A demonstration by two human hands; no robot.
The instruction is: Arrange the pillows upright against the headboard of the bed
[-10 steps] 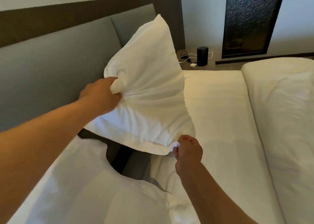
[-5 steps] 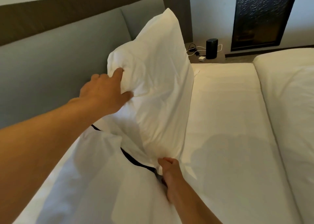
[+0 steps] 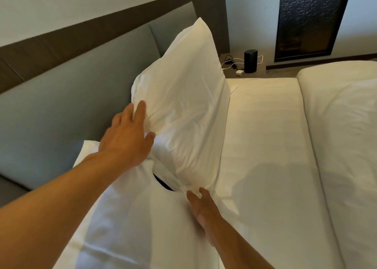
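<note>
Standing one pillow [image 3: 183,105] against the headboard [image 3: 61,109] — left hand [image 3: 126,140] flat, open-fingered, right hand [image 3: 201,209] loosely open at its corner — nearer pillow [image 3: 126,217] unplaced.

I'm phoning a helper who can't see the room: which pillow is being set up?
Start at the grey headboard. Two white pillows sit along it; take the far pillow, standing tilted on one corner. The near pillow lies lower, under the forearm.

No readable text, labels, brands, numbers or signs anywhere in view.
</note>
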